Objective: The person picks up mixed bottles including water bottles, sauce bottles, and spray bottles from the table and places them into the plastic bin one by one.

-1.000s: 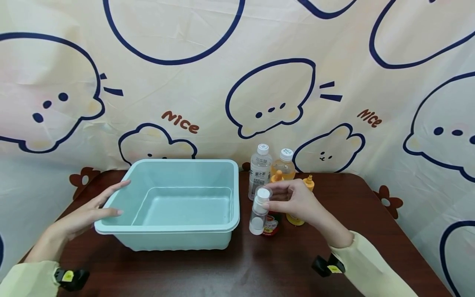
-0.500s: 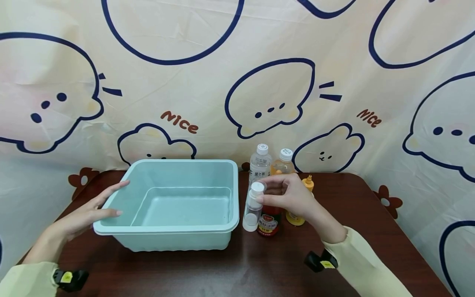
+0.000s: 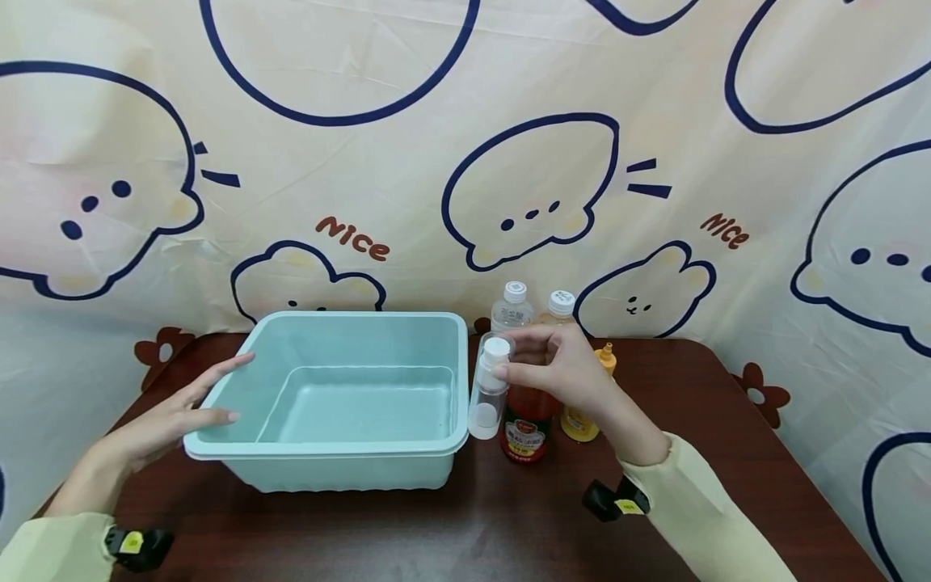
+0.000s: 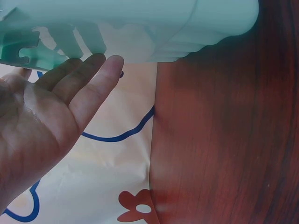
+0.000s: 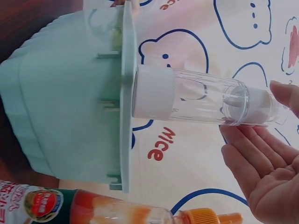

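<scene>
Clear bottle [image 3: 490, 390] raised at the tub's [image 3: 342, 474] three o'clock side.
The right hand [image 3: 569, 368], pinching its upper end, has carried it toward nine o'clock, so it is now just beside the tub; the left hand [image 3: 170, 420] grips the tub's nine o'clock edge. Wood-grained bench [image 3: 716, 420] below, cartoon-printed cloth [image 3: 407, 182] at twelve o'clock.

Cartoon-print curtain [image 3: 414, 174] behind dark table [image 3: 480, 525]
</scene>
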### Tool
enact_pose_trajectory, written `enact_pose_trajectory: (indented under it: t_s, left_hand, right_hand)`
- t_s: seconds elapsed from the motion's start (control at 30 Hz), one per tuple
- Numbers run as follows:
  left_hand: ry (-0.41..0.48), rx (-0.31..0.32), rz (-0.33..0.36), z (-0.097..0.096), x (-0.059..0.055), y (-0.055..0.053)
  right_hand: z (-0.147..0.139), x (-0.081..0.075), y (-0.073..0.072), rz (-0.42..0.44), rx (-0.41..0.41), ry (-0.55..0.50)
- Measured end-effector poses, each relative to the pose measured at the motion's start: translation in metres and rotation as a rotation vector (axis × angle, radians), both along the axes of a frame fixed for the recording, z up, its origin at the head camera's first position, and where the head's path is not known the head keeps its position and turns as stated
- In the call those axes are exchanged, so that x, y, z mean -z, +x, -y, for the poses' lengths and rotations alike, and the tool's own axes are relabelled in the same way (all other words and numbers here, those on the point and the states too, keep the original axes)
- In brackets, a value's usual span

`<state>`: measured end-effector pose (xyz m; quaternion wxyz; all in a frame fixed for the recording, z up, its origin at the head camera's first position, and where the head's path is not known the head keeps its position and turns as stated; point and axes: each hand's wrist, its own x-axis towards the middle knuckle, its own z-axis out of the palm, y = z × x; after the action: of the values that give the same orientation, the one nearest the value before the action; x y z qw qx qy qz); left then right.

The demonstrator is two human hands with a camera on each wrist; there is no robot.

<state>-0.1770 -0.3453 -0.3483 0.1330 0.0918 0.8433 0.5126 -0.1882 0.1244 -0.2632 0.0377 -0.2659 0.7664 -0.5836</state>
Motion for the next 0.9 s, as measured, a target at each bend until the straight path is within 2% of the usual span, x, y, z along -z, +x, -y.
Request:
enact_pose_trajectory:
  t_s: [0.1,0.53,0.9]
  left_hand:
    - [0.001,-0.005,0.006,-0.001,0.0,0.0]
    - [0.001,-0.007,0.004,-0.001,0.0,0.001]
    - [-0.004,-0.007,0.002,0.0,0.0,0.0]
  right_hand:
    - [0.0,-0.003,-0.001,-0.016,0.008,-0.003]
    - [0.007,-0.007,-0.004,0.024,0.009,-0.003]
    - [0.017,-0.007,-0.008,0.045,0.052,0.016]
